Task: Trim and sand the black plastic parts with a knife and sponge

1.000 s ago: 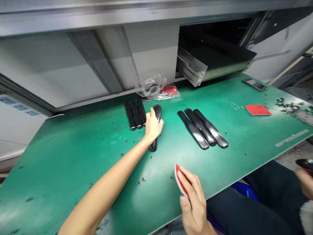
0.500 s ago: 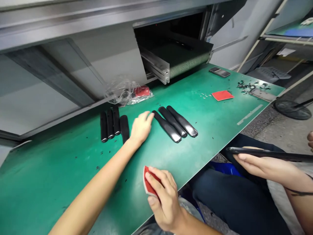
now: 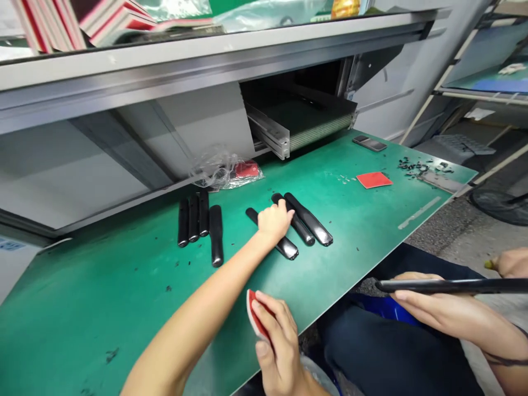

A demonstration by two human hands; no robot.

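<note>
My left hand [image 3: 274, 221] reaches over a group of black, handle-shaped plastic pieces, its thumb and fingers closed about the upper part of the middle black handle [image 3: 303, 231]. Under the palm, a second black handle [image 3: 287, 248] is partly covered. A third black handle [image 3: 310, 221] lies just right of the hand. Near the table's front edge, my right hand [image 3: 282, 335] grips a red sanding sponge [image 3: 254, 313] with a pale edge. Left of my forearm lies a single black handle [image 3: 216, 236], beside several shorter-looking black handles [image 3: 193, 220] in a row.
A clear plastic bag [image 3: 225, 173] with something red lies at the back. On the right are a red square pad [image 3: 373, 180], a phone [image 3: 369, 143] and black scraps [image 3: 421, 165]. A conveyor end [image 3: 284, 144] juts out behind. A co-worker's hand [image 3: 437, 308] holds a long black piece.
My left hand has moved right onto the middle handle, and the left handle of that group now lies further left. My right hand keeps the sponge. The view has tilted up.
</note>
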